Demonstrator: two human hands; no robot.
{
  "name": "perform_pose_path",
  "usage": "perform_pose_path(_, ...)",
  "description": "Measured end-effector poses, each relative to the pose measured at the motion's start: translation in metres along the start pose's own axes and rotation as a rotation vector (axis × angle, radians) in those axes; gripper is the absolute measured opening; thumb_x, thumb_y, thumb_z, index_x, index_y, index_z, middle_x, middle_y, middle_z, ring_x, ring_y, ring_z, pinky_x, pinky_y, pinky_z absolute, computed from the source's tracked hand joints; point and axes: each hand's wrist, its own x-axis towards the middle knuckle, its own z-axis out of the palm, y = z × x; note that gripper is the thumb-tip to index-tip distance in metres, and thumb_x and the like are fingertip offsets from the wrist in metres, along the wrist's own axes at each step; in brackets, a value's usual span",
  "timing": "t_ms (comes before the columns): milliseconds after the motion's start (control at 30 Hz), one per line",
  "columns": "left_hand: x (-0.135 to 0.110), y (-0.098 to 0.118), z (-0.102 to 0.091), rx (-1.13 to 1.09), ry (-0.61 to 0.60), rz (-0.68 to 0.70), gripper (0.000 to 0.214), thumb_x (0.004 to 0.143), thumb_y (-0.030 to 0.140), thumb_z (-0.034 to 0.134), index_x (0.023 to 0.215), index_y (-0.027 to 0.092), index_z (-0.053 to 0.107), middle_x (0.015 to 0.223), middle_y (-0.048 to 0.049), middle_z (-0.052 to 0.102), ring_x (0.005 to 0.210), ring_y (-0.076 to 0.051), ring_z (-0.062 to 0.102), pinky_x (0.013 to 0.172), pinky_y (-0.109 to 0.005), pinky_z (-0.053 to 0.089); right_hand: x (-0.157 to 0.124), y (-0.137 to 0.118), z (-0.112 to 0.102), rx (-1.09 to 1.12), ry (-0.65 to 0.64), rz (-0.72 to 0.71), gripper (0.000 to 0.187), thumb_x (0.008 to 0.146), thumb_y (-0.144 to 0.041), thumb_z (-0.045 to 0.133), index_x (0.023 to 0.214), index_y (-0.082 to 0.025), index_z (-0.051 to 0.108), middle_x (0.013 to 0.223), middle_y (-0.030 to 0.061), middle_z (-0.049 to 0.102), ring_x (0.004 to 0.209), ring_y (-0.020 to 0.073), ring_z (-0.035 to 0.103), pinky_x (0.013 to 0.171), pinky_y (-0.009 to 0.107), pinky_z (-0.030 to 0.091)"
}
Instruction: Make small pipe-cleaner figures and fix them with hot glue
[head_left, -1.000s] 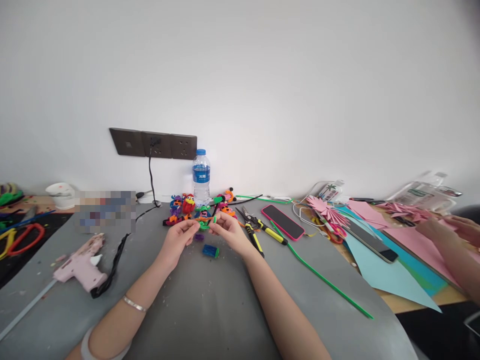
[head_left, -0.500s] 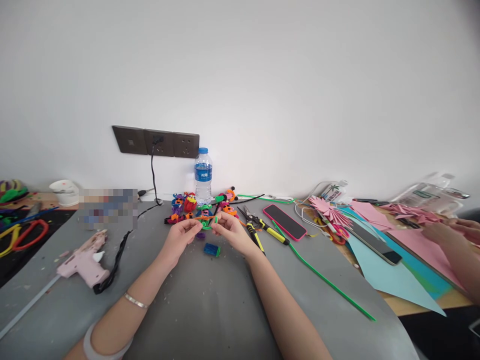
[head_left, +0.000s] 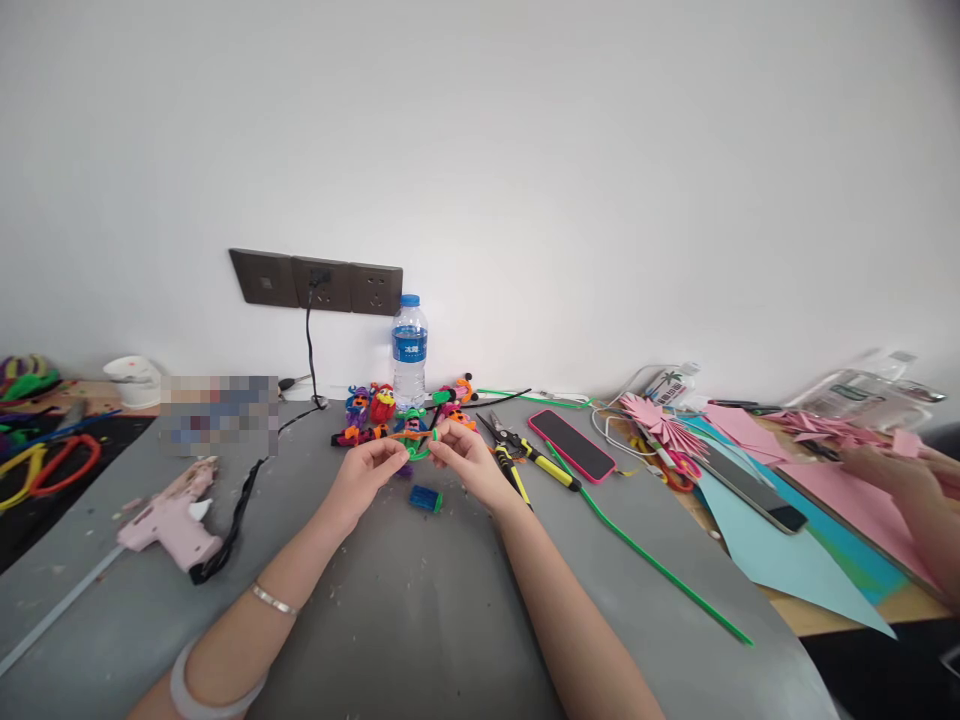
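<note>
My left hand (head_left: 375, 472) and my right hand (head_left: 466, 462) are close together over the grey mat, each in a pinch. Between their fingertips is a short green pipe cleaner (head_left: 420, 454), bent in a curve, with a bit of orange beside it. Just behind the fingers sit several small pipe-cleaner figures (head_left: 382, 402) in red, purple, orange and green, some partly hidden by my hands. A small blue piece with a green end (head_left: 425, 498) lies on the mat in front of the fingers.
Yellow-handled pliers (head_left: 536, 455), a pink-cased phone (head_left: 574, 445) and a long green pipe cleaner (head_left: 660, 565) lie to the right. A water bottle (head_left: 409, 350) stands by the wall. Leftward is a pink glue gun (head_left: 176, 520). Another person's hand (head_left: 900, 480) handles pink paper at far right.
My hands keep their pinch on the pipe cleaner and have barely moved. The whole view has shifted slightly. The other person's hand has moved a little over the pink paper.
</note>
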Motion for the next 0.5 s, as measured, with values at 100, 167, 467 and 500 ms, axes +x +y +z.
perform_pose_path(100,-0.0005,0.0011,0.0002,0.045,-0.023,0.027,0.032,0.070,0.047,0.071,0.069,0.015,0.063,0.064,0.0006,0.055,0.053,-0.009,0.041,0.050,-0.022,0.032,0.0001,-0.0010,-0.0001,-0.013,0.012,-0.014,0.029,0.081,-0.044,0.067,0.077,-0.020,0.051,0.070,-0.0024,0.050,0.062,0.0111,0.048,0.060,0.025,0.041)
perform_pose_path(167,-0.0006,0.0009,-0.0001,0.086,-0.038,0.052,0.030,0.071,0.045,0.069,0.069,0.015,0.064,0.066,-0.0003,0.057,0.057,-0.011,0.045,0.053,-0.023,0.036,0.0001,-0.0017,-0.0002,-0.021,0.012,-0.019,0.030,0.080,-0.044,0.067,0.076,-0.019,0.052,0.070,-0.0024,0.050,0.061,0.0111,0.047,0.060,0.025,0.041)
perform_pose_path(467,0.0029,-0.0077,-0.0052,0.241,-0.122,0.166,0.026,0.078,0.041,0.062,0.071,0.016,0.065,0.073,-0.0021,0.063,0.071,-0.017,0.055,0.067,-0.027,0.044,0.0002,-0.0040,0.0001,-0.052,0.015,-0.020,0.030,0.079,-0.044,0.069,0.075,-0.019,0.053,0.069,-0.0020,0.050,0.062,0.0116,0.048,0.060,0.025,0.041)
perform_pose_path(500,0.0030,-0.0080,-0.0054,0.253,-0.130,0.170,0.026,0.078,0.041,0.062,0.072,0.016,0.065,0.074,-0.0021,0.063,0.071,-0.017,0.055,0.067,-0.027,0.044,0.0003,-0.0039,0.0002,-0.050,0.014,-0.017,0.030,0.079,-0.044,0.069,0.075,-0.019,0.053,0.068,-0.0021,0.050,0.062,0.0116,0.048,0.061,0.025,0.041)
